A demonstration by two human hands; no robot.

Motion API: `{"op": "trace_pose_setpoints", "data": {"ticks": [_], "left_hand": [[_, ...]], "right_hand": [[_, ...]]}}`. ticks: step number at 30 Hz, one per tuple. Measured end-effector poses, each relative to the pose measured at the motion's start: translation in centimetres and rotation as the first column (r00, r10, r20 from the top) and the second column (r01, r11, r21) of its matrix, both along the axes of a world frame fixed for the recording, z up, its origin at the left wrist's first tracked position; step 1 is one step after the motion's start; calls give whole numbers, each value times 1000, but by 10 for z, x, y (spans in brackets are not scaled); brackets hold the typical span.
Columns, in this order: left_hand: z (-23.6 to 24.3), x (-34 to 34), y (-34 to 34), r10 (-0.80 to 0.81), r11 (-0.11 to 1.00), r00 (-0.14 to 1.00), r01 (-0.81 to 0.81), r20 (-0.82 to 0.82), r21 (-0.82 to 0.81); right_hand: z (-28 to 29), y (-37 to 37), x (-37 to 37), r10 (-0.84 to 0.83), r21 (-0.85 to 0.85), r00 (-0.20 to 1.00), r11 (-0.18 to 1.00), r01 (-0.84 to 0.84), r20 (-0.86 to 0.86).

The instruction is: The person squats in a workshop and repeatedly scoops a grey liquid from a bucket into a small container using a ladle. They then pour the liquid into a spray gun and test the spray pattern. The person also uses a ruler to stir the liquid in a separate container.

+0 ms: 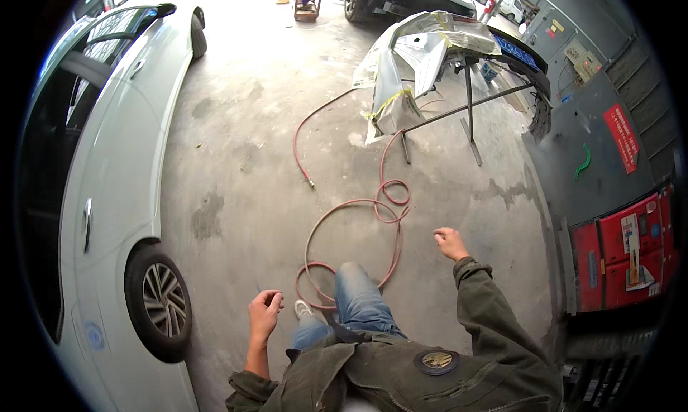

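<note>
My left hand (265, 310) hangs in the air at the lower left of my body, its fingers loosely curled with nothing visible in them. My right hand (450, 243) is held out to the right over the floor, its fingers bent in toward the palm and nothing showing in it. Neither hand touches anything. A red air hose (396, 251) lies looped on the concrete around my feet and between my hands. Its free metal-tipped end (311, 184) rests farther ahead. The left hand is nearest my jeans-clad leg (362, 297).
A pale car (115, 197) flanks the left side. Ahead on the right, a partly masked body panel (419, 57) sits on a metal stand (469, 111), with a dark bumper (519, 54) beside it. Red cabinets (616, 233) line the right; another vehicle (401, 0) stands at the back.
</note>
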State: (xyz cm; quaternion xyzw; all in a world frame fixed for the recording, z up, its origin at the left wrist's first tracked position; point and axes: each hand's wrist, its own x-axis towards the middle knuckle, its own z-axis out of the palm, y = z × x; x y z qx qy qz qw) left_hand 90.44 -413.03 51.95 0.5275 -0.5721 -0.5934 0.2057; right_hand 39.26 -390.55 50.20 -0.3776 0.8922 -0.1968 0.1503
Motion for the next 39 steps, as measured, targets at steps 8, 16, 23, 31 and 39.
{"op": "trace_pose_setpoints", "data": {"ticks": [8, 16, 23, 31, 39], "left_hand": [[-43, -129, -162, 43, 997, 994, -49, 101, 58], [-35, -264, -225, 117, 917, 954, -210, 275, 339], [-33, -365, -302, 54, 938, 942, -161, 331, 306], [-42, -431, -374, -115, 944, 955, 19, 275, 330], [-56, -452, -452, -328, 918, 913, 248, 242, 309]], "right_hand": [[-10, -272, -239, 135, 29, 952, 991, -133, -275], [-49, -516, -454, 124, 256, 931, 966, -34, -342], [-104, -554, -523, 278, 578, 912, 814, -57, -301], [-84, -542, -506, 389, 593, 873, 790, -152, -295], [-73, -549, -473, 279, 570, 902, 820, -44, -331]]}}
